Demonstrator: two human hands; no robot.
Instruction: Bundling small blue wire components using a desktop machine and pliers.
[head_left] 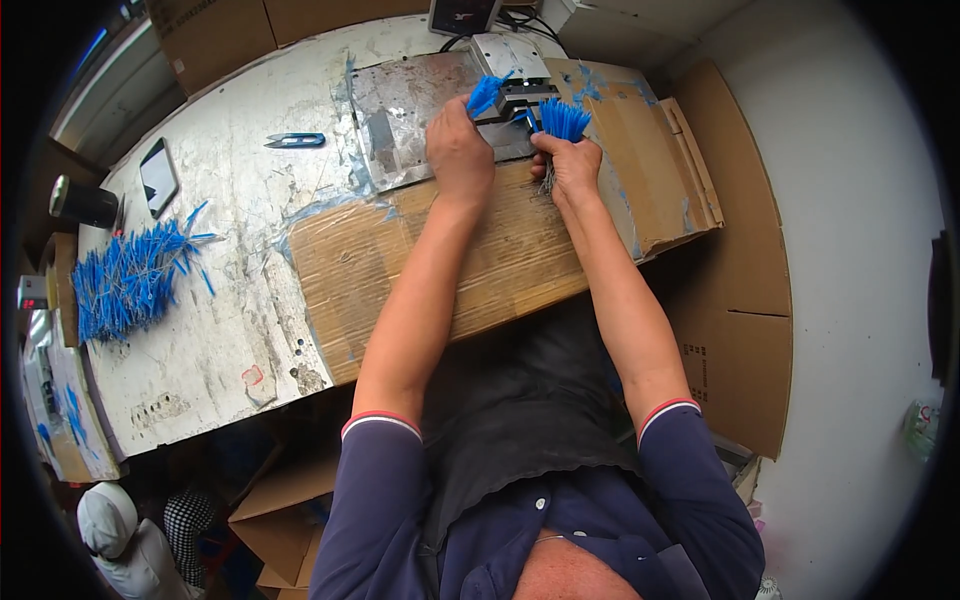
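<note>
My right hand (572, 168) is closed round an upright bunch of thin blue-tipped wire pieces (563, 121). Their bright blue ends fan out above the fingers, and thin grey ends hang below. At the tip of this hand, one blue piece points toward the small metal machine (510, 62). To its left, my left hand (460, 152) has its fingers curled round a smaller bunch of blue-tipped wire pieces (486, 96), close to the machine's front. The fingertips of the left hand are partly hidden. Beneath both hands lie a metal plate (410, 100) and brown cardboard (400, 250).
At the left of the white worktable (240, 230) lies a large pile of blue-tipped wire pieces (135, 280). A phone (158, 178), a dark cup (84, 203) and blue-handled thread snips (296, 140) are near it. Cardboard (735, 260) stands at the right edge. Another person (135, 540) is at lower left.
</note>
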